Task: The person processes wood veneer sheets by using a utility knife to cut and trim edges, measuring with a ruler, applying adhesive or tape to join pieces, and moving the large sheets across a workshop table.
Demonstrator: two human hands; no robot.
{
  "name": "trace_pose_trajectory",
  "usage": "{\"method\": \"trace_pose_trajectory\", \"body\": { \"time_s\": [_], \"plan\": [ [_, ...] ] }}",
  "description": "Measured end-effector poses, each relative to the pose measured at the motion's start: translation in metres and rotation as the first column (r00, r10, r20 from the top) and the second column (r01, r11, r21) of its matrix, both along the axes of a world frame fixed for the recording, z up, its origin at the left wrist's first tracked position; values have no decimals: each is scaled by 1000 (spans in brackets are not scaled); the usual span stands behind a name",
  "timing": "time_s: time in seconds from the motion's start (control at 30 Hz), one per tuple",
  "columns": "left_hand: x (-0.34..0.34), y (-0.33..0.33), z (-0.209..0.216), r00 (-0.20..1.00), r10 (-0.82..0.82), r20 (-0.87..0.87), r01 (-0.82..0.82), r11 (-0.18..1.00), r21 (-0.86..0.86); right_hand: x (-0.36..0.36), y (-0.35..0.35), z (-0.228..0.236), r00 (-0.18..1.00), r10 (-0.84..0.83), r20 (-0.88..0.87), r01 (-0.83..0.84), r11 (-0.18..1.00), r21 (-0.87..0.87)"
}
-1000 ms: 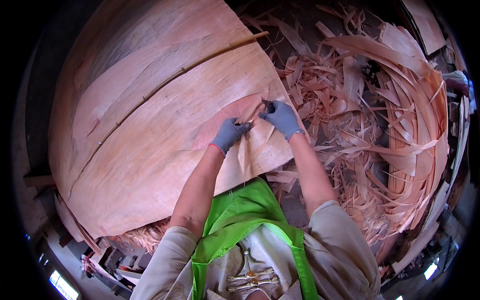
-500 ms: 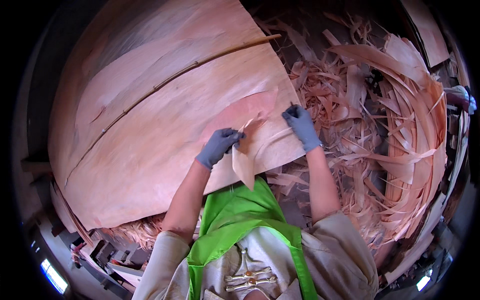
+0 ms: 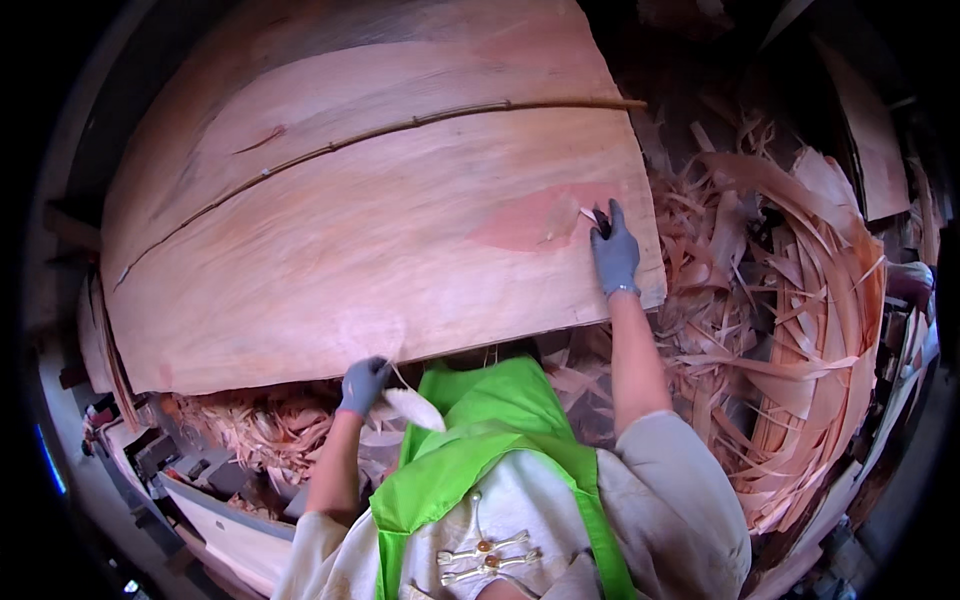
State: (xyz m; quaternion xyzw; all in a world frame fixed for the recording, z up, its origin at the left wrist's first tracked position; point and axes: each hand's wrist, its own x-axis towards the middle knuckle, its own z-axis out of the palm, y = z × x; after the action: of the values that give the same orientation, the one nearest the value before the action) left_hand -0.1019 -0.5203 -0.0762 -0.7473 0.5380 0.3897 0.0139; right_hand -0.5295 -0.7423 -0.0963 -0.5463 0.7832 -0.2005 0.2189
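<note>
A large pinkish-tan wood veneer sheet [image 3: 400, 270] spreads out before me, with a reddish patch [image 3: 510, 225] near its right edge. My left hand [image 3: 365, 385], in a grey glove, is at the sheet's near edge, closed on a thin pale veneer strip [image 3: 415, 408] that dangles beside my apron; motion blurs part of the strip. Also gloved, my right hand [image 3: 616, 255] is above the reddish patch. Its fingers grip what looks like a small knife [image 3: 598, 218] with a dark handle and a short pale blade. The index finger is stretched out.
A long thin bamboo stick [image 3: 415, 122] lies across the sheet, its thick end past the right edge. Heaped veneer scraps [image 3: 810, 330] fill the right side. More shavings [image 3: 265, 430] lie below the sheet at left. My green apron [image 3: 500, 405] is close to the near edge.
My left hand has moved left and toward me with the veneer strip, off the sheet's surface. The right hand now shows the knife over the reddish patch. The view has shifted.
</note>
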Motion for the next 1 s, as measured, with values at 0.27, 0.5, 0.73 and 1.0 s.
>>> {"method": "trace_pose_trajectory", "body": {
  "time_s": [0.27,0.5,0.73,1.0],
  "plan": [
    [75,182,-16,921,372,111,-385,914,127,77,49,-26,790,613,-16,-599,767,-230],
    [79,307,10,598,717,359,-731,671,-124,228,216,23,201,942,269,-977,213,-15],
    [88,391,-30,338,924,181,-896,375,-239,263,271,-6,-104,947,302,-907,-215,362],
    [132,459,7,47,972,-231,-970,-11,-243,303,270,20,-26,999,31,-876,-38,481]
  ]
}}
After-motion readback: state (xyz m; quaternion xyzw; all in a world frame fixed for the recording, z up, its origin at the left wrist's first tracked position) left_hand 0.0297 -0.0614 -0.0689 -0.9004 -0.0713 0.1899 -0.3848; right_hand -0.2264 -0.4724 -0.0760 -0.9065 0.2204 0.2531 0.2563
